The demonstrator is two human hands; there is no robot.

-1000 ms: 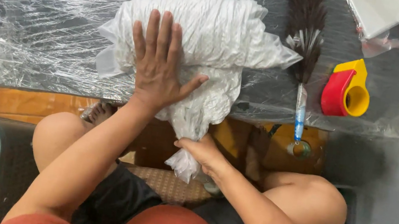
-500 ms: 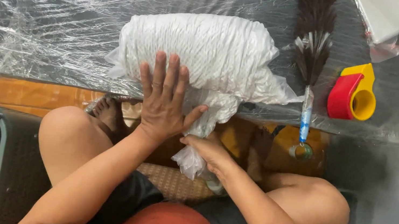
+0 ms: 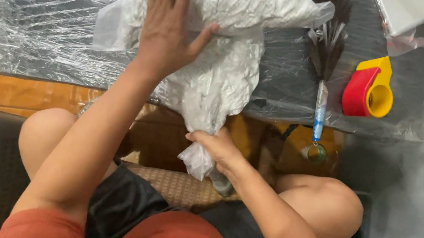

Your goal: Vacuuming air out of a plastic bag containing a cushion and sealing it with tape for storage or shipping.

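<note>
Left hand (image 3: 167, 24) slid up bag (image 3: 230, 17).

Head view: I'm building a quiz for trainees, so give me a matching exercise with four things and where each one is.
Things:
1. left hand
2. right hand
3. feather duster
4. red and yellow tape dispenser

Places:
a. at the table's right end, past the duster
b. flat on top of the white plastic bag
c. gripping the bag's neck below the table edge
d. just right of the bag, handle past the table edge

Pairs: 1-b, 2-c, 3-d, 4-a
</note>
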